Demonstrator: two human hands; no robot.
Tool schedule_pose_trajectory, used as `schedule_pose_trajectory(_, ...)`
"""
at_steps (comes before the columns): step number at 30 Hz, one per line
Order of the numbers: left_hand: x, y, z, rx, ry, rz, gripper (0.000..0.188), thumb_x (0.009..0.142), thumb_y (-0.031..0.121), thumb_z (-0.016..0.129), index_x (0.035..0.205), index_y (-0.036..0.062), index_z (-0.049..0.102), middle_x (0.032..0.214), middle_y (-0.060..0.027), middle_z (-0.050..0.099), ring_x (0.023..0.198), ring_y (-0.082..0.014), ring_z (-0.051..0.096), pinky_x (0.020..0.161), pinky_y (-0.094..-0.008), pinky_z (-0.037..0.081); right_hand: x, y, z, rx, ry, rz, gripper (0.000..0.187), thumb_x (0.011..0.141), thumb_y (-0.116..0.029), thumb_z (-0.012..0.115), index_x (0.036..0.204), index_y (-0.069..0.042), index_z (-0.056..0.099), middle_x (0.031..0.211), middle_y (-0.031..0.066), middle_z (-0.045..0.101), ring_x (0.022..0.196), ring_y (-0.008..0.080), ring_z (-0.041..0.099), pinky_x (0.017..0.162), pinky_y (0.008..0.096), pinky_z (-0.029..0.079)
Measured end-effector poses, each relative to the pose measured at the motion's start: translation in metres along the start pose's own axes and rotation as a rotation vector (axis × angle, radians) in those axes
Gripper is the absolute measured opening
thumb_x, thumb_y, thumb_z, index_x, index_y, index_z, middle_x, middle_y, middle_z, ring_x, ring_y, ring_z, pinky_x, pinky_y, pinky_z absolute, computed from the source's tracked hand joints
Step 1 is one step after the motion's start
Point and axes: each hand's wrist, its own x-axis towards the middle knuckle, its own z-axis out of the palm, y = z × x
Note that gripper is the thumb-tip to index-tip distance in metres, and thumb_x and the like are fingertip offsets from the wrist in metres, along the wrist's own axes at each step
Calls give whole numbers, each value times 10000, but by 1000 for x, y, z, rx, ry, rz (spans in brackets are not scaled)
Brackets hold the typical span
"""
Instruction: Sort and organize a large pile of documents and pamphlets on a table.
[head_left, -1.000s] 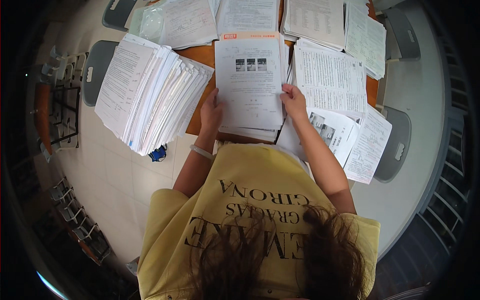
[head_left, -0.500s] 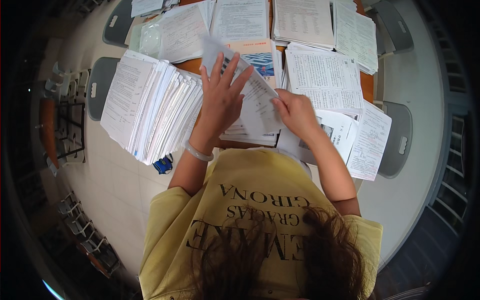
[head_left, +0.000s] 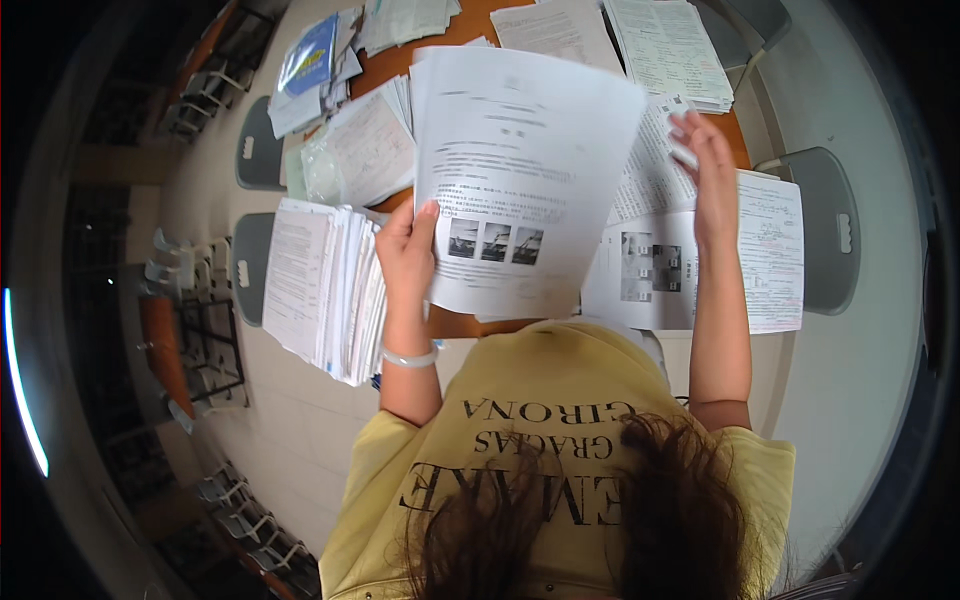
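So mid-sort: left hand (head_left: 405, 250) pinching printed sheet (head_left: 520, 180) aloft, right hand (head_left: 705, 165) fingers loosely apart over table papers (head_left: 700, 260). Next needs matching pile.

Bright, even overhead light; white paper sheet (head_left: 520, 170) near blown out at its top, print there motion-blurred and unreadable. Right hand (head_left: 705, 165) slightly smeared, left hand (head_left: 405, 255) sharper. Soft, faint shadows under the paper stacks along the table (head_left: 395, 70) edge. Strong fisheye bend: chairs and floor lines curve toward the rim. Black vignette all around, a thin bluish-white glare streak at far left. Dark, murky left side.
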Motion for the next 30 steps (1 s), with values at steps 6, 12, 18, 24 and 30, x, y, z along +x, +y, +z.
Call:
schedule_pose_trajectory(6,-3,2,24,-513,115,-187,197,920,62,493,1044,-61,587,983,-89,641,850,-97,576,783,-228,449,-41,90,17,550,-534,595,383,936,-289,469,1178,2,528,1083,102,614,958,144,572,839,271,442)
schedule_pose_trajectory(12,-7,2,23,-481,86,-192,217,929,67,473,1068,-70,570,995,-100,636,854,-102,580,774,-222,454,-55,42,48,298,-443,387,316,889,-121,542,1166,29,529,1076,84,615,951,122,565,841,267,447)
schedule_pose_trajectory(18,-9,1,29,-514,40,-197,249,941,79,448,1112,-69,550,1032,-101,626,895,-112,576,807,-239,449,-55,48,44,254,-406,324,341,896,-131,531,1197,26,512,1091,82,607,977,131,559,865,268,437)
schedule_pose_trajectory(24,-11,-2,28,-499,1,-150,266,950,82,417,1146,-61,528,1065,-101,614,934,-116,565,840,-243,433,-61,41,49,332,-436,362,405,896,-132,523,1264,20,451,1164,93,567,1038,143,530,902,275,414)
schedule_pose_trajectory(30,-11,-11,24,-525,45,-187,261,947,69,410,1144,-55,528,1077,-96,606,950,-117,554,853,-244,423,-62,43,54,290,-465,390,467,874,-105,523,1305,21,397,1220,113,525,1105,176,492,955,297,376)
